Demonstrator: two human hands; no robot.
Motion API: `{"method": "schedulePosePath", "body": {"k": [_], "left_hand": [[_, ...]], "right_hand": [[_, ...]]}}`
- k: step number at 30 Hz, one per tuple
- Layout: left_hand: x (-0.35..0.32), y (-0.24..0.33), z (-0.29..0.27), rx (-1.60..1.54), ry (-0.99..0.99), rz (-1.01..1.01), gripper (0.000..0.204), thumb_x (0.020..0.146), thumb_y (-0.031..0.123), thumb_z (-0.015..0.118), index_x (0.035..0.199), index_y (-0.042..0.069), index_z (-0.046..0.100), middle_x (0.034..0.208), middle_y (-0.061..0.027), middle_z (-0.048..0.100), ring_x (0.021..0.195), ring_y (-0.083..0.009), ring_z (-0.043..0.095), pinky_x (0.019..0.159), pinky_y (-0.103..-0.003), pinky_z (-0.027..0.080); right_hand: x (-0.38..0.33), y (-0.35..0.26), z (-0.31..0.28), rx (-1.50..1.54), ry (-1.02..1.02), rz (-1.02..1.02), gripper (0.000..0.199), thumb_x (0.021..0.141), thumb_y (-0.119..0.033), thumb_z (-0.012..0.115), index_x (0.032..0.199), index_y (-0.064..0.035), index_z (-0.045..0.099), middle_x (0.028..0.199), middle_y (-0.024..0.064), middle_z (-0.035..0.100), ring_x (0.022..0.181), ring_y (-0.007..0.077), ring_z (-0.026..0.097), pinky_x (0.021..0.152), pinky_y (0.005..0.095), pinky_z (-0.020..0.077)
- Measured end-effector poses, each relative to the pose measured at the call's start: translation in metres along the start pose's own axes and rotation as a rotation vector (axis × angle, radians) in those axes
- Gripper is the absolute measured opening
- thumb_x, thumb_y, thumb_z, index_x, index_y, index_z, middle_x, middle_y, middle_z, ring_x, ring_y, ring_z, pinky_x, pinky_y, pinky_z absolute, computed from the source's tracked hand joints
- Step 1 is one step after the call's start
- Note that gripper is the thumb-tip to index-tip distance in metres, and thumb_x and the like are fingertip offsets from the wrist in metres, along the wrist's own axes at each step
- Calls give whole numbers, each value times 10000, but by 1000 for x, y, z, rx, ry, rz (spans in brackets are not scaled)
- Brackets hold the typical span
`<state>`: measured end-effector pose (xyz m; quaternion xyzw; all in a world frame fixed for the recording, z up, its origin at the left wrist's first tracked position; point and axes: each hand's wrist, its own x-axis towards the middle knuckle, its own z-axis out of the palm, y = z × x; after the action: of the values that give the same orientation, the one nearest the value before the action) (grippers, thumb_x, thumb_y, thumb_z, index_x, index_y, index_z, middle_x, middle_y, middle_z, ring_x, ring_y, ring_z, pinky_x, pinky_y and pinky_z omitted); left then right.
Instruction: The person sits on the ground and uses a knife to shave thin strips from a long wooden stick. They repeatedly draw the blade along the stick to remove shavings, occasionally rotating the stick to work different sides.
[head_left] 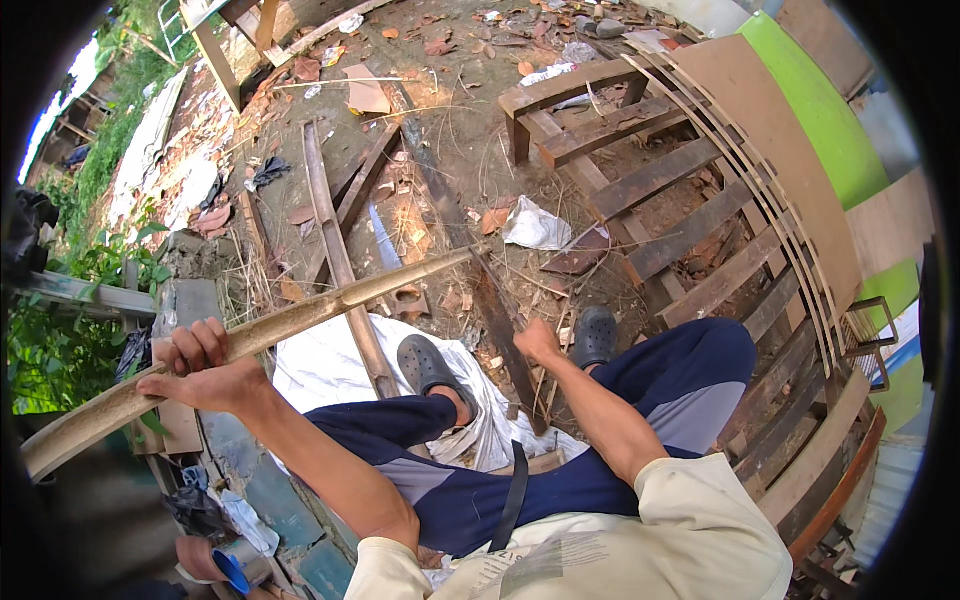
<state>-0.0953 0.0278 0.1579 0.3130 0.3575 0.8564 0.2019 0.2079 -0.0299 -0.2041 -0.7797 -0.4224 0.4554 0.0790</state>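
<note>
Seen from a single head-worn fisheye camera, angled steeply down over a seated person's lap. Close on the left hand (205, 368) and right hand (538, 341), farther off the littered dirt ground (455, 130). Edges bent, corners blacked out by the lens rim.

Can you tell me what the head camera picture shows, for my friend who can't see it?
A seated person's left hand grips a long split bamboo pole that slants across a messy yard. Their right hand reaches down to a dark strip between their feet, which are in grey clogs. Old wooden slats lie to the right.
</note>
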Motion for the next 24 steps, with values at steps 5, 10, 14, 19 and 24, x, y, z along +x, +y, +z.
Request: {"method": "schedulePosePath", "body": {"k": [5, 10, 14, 19, 24], "left_hand": [[-4, -2, 10, -35, -65, -2, 637, 882, 774, 409, 703, 179, 268, 563, 57, 157, 488, -97, 112, 503, -274, 130], [5, -9, 0, -86, -123, 48, 780, 803, 869, 287, 636, 115, 397, 665, -50, 408, 544, -160, 403, 532, -282, 402], [14, -10, -24, -143, -272, 3, 797, 833, 832, 271, 674, 90, 514, 660, -68, 484, 470, -166, 455, 432, -275, 395], [5, 4, -10, -105, 0, 6, 752, 904, 777, 280, 665, 85, 451, 594, -39, 399, 426, -158, 376, 403, -268, 331], [-4, 21, -6, -256, -129, -148, 538, 902, 603, 298, 647, 132, 344, 547, -9, 303, 422, -132, 263, 413, -266, 219]], "right_hand": [[-61, -86, -4, 167, 36, -318, 322, 783, -252, 636, 945, 27, 658, 904, 312, 668, 906, 469, 653, 814, 514, 516], [-114, -133, -46, 122, 88, -622, 300, 812, -283, 669, 925, -6, 657, 801, 243, 666, 778, 447, 648, 709, 478, 509], [-143, -133, -88, 58, 109, -656, 317, 827, -314, 696, 888, -7, 645, 746, 221, 648, 738, 432, 642, 656, 476, 486], [-168, -112, -102, 87, 134, -655, 337, 858, -321, 708, 810, -3, 607, 688, 208, 614, 700, 393, 636, 627, 447, 465], [-195, -100, -89, 108, 65, -607, 327, 867, -300, 715, 806, -6, 586, 646, 203, 604, 656, 401, 634, 588, 438, 456]]}}
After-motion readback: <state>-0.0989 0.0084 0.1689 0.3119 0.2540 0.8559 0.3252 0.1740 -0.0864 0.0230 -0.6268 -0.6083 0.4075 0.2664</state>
